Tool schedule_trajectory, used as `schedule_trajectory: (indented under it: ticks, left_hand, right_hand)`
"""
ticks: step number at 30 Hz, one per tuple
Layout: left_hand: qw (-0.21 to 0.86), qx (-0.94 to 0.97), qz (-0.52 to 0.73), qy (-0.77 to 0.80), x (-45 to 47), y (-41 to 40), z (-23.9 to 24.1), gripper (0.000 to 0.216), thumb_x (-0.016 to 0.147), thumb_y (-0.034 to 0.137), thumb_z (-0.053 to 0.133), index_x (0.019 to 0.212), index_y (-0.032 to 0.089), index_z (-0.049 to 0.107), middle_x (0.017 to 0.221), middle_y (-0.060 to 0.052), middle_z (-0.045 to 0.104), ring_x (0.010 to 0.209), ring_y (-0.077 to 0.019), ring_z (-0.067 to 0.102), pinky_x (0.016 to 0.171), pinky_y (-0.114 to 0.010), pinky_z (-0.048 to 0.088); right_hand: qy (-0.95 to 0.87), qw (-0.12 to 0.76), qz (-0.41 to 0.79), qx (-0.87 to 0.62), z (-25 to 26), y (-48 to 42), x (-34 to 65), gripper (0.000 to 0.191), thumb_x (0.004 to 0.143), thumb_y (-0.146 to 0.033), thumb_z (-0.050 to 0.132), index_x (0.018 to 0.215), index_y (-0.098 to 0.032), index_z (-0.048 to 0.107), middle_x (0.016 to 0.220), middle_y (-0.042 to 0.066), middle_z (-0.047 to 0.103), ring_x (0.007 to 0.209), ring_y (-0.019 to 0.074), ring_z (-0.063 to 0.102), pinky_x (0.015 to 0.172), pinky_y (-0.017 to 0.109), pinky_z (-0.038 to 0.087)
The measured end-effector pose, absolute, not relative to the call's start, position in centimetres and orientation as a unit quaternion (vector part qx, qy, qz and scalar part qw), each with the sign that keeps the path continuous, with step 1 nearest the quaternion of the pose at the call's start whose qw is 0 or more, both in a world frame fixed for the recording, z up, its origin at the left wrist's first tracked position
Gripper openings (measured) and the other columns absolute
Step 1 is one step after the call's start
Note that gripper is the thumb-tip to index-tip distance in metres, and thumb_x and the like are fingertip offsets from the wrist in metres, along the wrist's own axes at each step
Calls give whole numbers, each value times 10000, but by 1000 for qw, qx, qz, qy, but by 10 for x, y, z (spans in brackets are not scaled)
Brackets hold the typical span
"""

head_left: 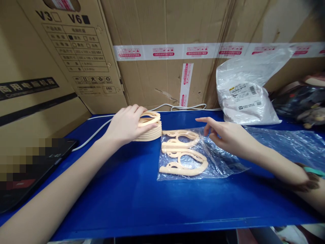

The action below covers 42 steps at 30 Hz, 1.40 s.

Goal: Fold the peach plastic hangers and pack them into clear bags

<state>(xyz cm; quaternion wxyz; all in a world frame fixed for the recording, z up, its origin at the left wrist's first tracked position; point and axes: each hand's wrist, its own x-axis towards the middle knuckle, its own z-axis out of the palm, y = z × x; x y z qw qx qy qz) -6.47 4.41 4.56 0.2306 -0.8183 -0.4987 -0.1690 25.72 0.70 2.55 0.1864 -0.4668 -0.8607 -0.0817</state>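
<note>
My left hand grips the top of a stack of beige folded plastic hangers, thumb on the near side and fingers on the far side. Right beside the stack lies a clear plastic bag on the blue tabletop. Inside it, two beige folding hangers lie flat, one nearer me than the other. Over the bag's right part is my right hand, index finger stretched to the left and the other fingers loosely bent, holding nothing. Whether it touches the bag I cannot tell.
A white plastic mailing bag stands at the back right, near dark bundled items. Cardboard boxes wall the back and left. A white cable runs to a dark phone or tablet at left. The blue table's front edge is close.
</note>
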Motion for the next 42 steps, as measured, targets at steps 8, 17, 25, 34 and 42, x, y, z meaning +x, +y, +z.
schedule_trajectory:
  ticks: [8, 17, 25, 34, 42]
  left_hand:
    - [237, -864, -237, -376, -34, 10, 48, 746, 817, 762, 395, 1122, 113, 599, 1010, -129, 654, 909, -277, 615, 756, -366, 473]
    - [255, -897, -281, -229, 3, -25, 35, 747, 819, 740, 430, 1062, 64, 638, 1035, -165, 679, 922, -294, 633, 794, -391, 479]
    - [256, -900, -238, -260, -2, -17, 29, 763, 859, 656, 482, 1310, 41, 503, 1231, -165, 625, 1089, -297, 587, 937, -398, 433]
    - [236, -893, -236, -302, -13, -11, 38, 688, 871, 598, 510, 1311, 69, 509, 1262, -173, 606, 1133, -309, 565, 954, -419, 427]
    - [183, -902, -232, -314, -18, -8, 40, 659, 866, 503, 567, 1361, 84, 454, 1290, -162, 580, 1163, -286, 544, 988, -407, 410]
  right_hand:
    - [-839, 318, 52, -437, 38, -9, 246, 245, 866, -151, 474, 1087, -198, 569, 875, 13, 648, 710, 134, 586, 618, 266, 421]
    - [-753, 341, 434, -358, 28, -38, 218, 227, 882, -318, 623, 809, -224, 430, 782, -47, 463, 688, 91, 440, 609, 214, 393]
    - [-670, 388, 516, -368, 34, -23, 223, 307, 824, -333, 688, 764, -217, 410, 745, -36, 574, 764, 126, 609, 649, 239, 465]
    - [-686, 431, 425, -403, 40, -6, 240, 271, 823, -377, 678, 815, -222, 455, 724, -2, 656, 671, 150, 635, 550, 262, 468]
    - [-717, 409, 378, -420, 41, -3, 243, 242, 867, -417, 608, 926, -227, 469, 778, 16, 697, 661, 151, 643, 539, 260, 487]
